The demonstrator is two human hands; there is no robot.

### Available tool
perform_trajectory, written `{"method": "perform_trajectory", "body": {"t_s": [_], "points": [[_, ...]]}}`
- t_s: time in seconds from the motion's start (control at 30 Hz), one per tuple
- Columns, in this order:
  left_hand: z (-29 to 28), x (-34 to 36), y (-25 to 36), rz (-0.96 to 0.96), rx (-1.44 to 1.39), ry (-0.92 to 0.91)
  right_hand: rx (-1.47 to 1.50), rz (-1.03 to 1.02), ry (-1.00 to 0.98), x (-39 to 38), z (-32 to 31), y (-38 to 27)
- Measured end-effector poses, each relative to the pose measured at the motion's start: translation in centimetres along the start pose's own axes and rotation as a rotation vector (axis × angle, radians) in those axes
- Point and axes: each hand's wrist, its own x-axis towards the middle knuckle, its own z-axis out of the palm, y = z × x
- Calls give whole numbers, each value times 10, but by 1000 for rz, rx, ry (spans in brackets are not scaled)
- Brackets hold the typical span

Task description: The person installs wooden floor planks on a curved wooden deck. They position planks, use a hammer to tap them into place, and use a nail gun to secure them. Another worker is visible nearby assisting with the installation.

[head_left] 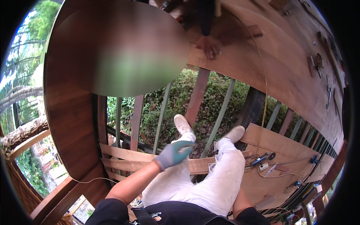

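My left hand [172, 154], in a grey glove with a green coating, is over my left thigh. Its fingers point right and look pinched together; whatever may lie between them is too small to make out. Below it is my left trouser leg [165, 189], and wooden planks [129, 153] run across behind the legs. Only a bare stretch of my right forearm [242, 201] shows beside my right thigh; the hand itself is hidden behind the leg. My shoes [183, 125] rest out among the spaced beams.
Greenery shows between red and green beams [198, 95]. At right, a plywood sheet [279, 150] bears a blue angle grinder [262, 159] and cords. Another person's hand [207, 47] presses on a large brown board [240, 62]. A dark wooden panel [71, 112] stands at left. A blurred oval covers the upper left.
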Motion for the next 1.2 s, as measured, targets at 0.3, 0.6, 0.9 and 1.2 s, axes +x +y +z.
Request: {"method": "perform_trajectory", "body": {"t_s": [0.3,0.6,0.9,1.2], "points": [[10,30,259,1070,-904,-915,60,-414,-67,-37,121,-281],[-46,81,290,1001,-1095,-1108,61,-365,-131,-12,170,-359],[-97,107,279,844,-1077,-1120,53,-307,17,14,188,-405],[-275,177,5,-50,-312,-522,583,-406,89,17,285,-505]]}}
